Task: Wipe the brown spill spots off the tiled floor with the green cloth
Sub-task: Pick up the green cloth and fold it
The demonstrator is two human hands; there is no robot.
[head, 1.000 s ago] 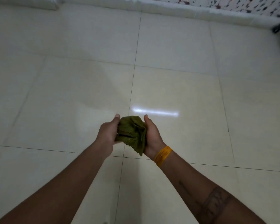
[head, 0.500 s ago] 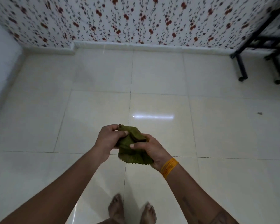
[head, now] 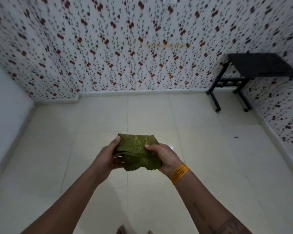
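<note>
Since half a second ago the view has tipped up — much more of the flowered wall [head: 125, 48] shows, and the black table [head: 260, 65] in the right corner is now seen whole; the cloth [head: 137, 152] has been opened from a bunch into a flatter folded pad.

Head view: the floor [head: 210, 166] is pale glossy tile with thin grout lines, meeting a white skirting under the wall. One small dark speck [head: 235, 137] lies on the tile toward the right, well apart from the hands. The cloth is held in the air in front of the body, between both hands. The left hand [head: 108, 157] is curled round its left edge, thumb on top. The right hand [head: 166, 156] clamps the right edge — thumb over, fingers beneath. Orange bangles [head: 179, 173] circle the right wrist.
</note>
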